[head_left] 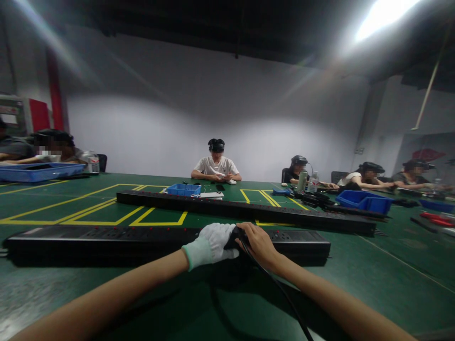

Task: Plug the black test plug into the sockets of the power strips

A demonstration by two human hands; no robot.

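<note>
A long black power strip (142,239) with sockets and small red dots along its top lies across the table in front of me. My left hand (212,242), in a white knitted glove with a pale green cuff, is closed on a dark plug (232,237) over the strip. Bare, my right hand (260,245) grips the same plug from the other side, fingers curled over it. A black cable (289,303) runs from under that hand down toward the bottom edge. The plug's underside is hidden, so I cannot tell how deep it sits.
Behind lies a second long black strip (249,208). Farther back are a small blue bin (184,190) and a white phone-like slab (212,195). Right of them stand a larger blue bin (364,201) and dark cables (316,198). Several people with headgear sit around the green table (355,289).
</note>
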